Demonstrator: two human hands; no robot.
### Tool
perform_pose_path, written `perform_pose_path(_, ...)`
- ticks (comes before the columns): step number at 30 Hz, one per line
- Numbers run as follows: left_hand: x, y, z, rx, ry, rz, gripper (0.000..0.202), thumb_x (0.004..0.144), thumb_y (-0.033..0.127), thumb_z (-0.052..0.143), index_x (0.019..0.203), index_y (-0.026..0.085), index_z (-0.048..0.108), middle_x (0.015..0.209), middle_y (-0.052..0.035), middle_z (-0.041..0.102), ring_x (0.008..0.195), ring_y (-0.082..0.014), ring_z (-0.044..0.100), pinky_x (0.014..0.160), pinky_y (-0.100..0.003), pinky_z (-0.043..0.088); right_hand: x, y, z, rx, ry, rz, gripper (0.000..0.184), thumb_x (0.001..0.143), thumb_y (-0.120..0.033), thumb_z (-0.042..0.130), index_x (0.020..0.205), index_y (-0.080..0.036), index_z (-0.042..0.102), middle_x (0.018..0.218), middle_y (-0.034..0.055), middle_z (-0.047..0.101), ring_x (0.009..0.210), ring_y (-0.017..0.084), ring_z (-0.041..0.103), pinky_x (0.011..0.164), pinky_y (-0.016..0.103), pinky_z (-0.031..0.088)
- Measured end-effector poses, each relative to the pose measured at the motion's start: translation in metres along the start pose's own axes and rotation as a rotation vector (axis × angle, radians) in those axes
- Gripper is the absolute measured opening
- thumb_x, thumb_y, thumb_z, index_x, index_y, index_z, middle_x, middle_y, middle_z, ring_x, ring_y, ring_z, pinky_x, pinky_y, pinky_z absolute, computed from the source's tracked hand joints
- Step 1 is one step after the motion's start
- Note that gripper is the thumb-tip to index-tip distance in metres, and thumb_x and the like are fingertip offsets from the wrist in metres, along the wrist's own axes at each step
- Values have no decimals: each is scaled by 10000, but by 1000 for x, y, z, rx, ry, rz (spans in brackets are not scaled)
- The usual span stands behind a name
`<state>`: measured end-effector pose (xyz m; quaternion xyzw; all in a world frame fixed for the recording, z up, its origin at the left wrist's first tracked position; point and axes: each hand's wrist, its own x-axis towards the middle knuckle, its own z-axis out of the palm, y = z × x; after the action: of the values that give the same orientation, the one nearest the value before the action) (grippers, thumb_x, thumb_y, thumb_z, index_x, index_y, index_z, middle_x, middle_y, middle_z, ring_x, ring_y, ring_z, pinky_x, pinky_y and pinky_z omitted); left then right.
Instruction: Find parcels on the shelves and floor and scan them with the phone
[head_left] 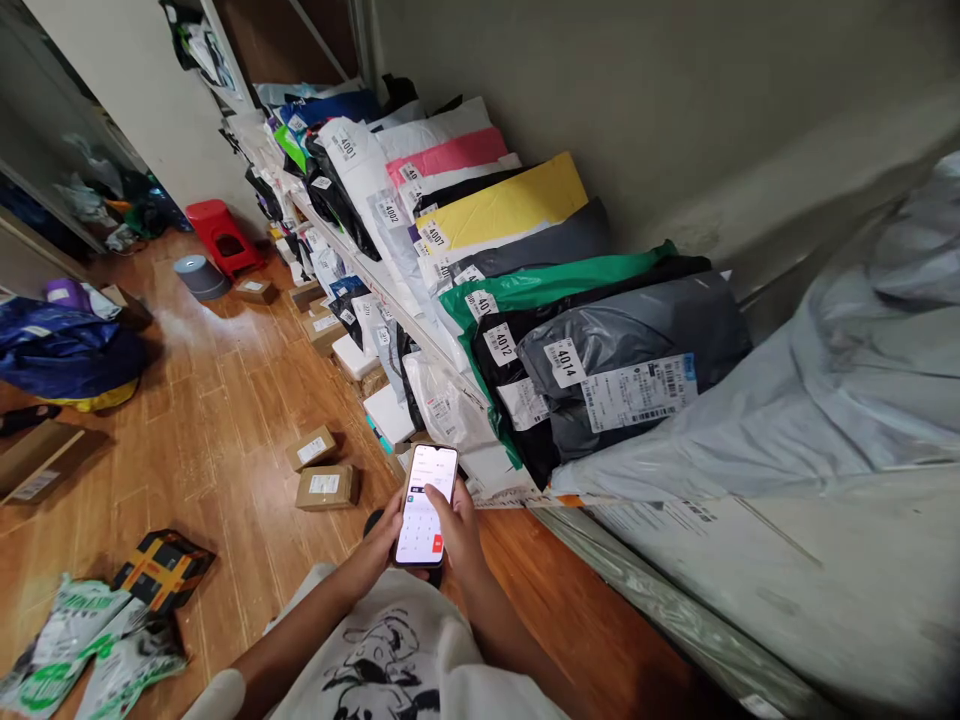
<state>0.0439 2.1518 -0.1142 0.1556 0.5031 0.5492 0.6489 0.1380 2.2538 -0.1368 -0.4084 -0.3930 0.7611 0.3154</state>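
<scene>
Left hand [385, 533] and right hand [463, 522] both grasped phone [420, 532], right thumb over lit screen. Phone was held in front of shirt [457, 655], near shelf [444, 346] stacked with labelled parcels [525, 247]. Small boxes [327, 488] sat on floor [247, 430].

A plain grey wall [637, 100] rose behind a long white-edged shelf [386, 298]. The brown wood-plank floor [202, 430] caught a pale gleam of light [214, 328] near a red stool [219, 235]. At far left, past a paler wall [142, 110], lay a dim recess [34, 120], perhaps a doorway.
</scene>
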Motion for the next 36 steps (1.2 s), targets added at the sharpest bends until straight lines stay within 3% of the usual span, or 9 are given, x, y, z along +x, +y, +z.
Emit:
perform_pose_path(8,1,2,4,10,-2,23,912,821,665,528,1535,292,103,1343,-180,539,944,-313,660,618,-370,575,1,-5,3,18,31,2,378,713,-375,744,1035,-218,624,953,38,752,835,223,706,710,311,559)
perform_pose_path(17,5,2,5,-95,57,-13,1007,776,691,564,1541,270,64,1475,-205,390,1007,-334,630,541,-335,566,-2,-8,-2,63,-33,33,357,747,-385,636,1052,-200,646,907,48,759,780,255,712,666,353,567)
perform_pose_path(23,5,7,7,-124,62,6,1037,755,705,578,1540,295,39,1496,-189,367,1038,-335,617,496,-292,545,-4,-5,-2,31,-71,52,389,710,-365,661,1064,-203,644,908,54,760,748,259,711,648,362,568)
perform_pose_path(30,8,-2,1,-70,43,22,943,782,671,579,1525,282,148,1444,-191,441,975,-321,646,568,-357,577,-4,1,0,-65,-4,8,384,731,-387,747,1066,-227,650,1008,47,746,907,237,689,770,321,545)
perform_pose_path(36,8,3,5,-128,69,3,979,775,670,588,1539,297,101,1447,-187,442,1002,-331,639,536,-334,572,-2,0,-4,-6,-69,30,344,789,-415,598,1062,-208,632,955,59,752,791,245,705,671,344,562)
